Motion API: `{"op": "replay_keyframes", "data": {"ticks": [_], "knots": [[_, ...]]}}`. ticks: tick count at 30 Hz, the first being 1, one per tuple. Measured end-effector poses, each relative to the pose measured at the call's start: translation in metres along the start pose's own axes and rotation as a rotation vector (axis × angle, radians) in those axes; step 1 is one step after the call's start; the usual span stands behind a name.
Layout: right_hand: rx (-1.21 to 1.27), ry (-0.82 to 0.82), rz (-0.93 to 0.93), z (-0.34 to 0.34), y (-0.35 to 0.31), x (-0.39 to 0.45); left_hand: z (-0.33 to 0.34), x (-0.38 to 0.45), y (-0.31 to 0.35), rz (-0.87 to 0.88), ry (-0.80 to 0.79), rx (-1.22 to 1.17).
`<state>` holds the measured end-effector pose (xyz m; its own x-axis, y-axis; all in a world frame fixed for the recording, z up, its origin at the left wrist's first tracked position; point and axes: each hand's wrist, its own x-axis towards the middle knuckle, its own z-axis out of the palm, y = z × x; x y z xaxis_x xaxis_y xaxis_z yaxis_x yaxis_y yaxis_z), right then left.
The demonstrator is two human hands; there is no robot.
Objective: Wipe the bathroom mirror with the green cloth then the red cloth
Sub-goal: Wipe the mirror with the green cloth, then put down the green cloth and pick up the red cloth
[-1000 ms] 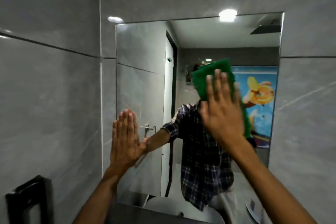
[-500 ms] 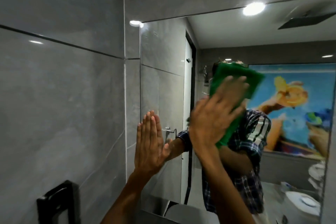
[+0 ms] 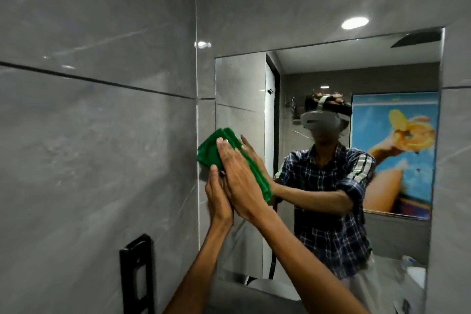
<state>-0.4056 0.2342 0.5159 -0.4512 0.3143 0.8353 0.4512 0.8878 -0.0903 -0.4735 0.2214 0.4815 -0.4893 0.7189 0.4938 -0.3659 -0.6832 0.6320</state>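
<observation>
The bathroom mirror (image 3: 356, 71) hangs on the grey tiled wall, its left edge near the room's corner. A folded green cloth (image 3: 207, 151) is pressed flat against the mirror's left edge, partly overlapping the tile. My right hand (image 3: 238, 178) lies on the cloth with fingers stretched out, pinning it to the glass. My left hand (image 3: 216, 196) stands flat against the mirror just below and left of it, partly behind the right hand. No red cloth is in sight.
A black wall fitting (image 3: 137, 273) is mounted on the left wall at the bottom. Grey tiles (image 3: 102, 135) surround the mirror. The glass reflects a person in a plaid shirt, a doorway and a blue poster.
My right hand has swept the green cloth left and down, from the mirror's middle to its left edge. It now overlaps my left hand, which has stayed flat on the glass.
</observation>
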Motion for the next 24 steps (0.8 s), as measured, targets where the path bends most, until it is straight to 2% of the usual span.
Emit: {"op": "replay_keyframes", "data": {"ticks": [1,3,5,9,12,14,18,21,24], "knots": [[0.068,-0.002,0.032,-0.002,-0.008,-0.018,0.005,-0.017,0.004,-0.014,-0.03,-0.034],[0.192,0.007,0.109,-0.009,-0.023,-0.063,0.007,-0.06,0.005,-0.15,-0.054,-0.202],[0.269,-0.019,0.181,-0.02,-0.036,-0.117,-0.002,-0.106,-0.002,-0.269,0.071,-0.241],[0.133,-0.213,0.202,-0.045,-0.053,-0.246,-0.026,-0.225,-0.031,-0.566,0.097,-0.297],[0.146,-0.372,0.347,-0.076,-0.064,-0.343,-0.034,-0.317,-0.052,-0.759,0.078,-0.192],[0.232,-0.371,0.531,-0.1,-0.065,-0.406,-0.034,-0.373,-0.075,-0.904,0.077,-0.134],[0.587,-0.211,1.115,-0.14,-0.059,-0.535,-0.028,-0.471,-0.126,-1.212,0.177,-0.054],[0.801,-0.144,1.505,-0.161,-0.042,-0.62,-0.02,-0.528,-0.17,-1.387,0.195,-0.019],[0.954,-0.065,1.793,-0.181,-0.024,-0.695,-0.007,-0.581,-0.221,-1.531,0.156,0.147]]}}
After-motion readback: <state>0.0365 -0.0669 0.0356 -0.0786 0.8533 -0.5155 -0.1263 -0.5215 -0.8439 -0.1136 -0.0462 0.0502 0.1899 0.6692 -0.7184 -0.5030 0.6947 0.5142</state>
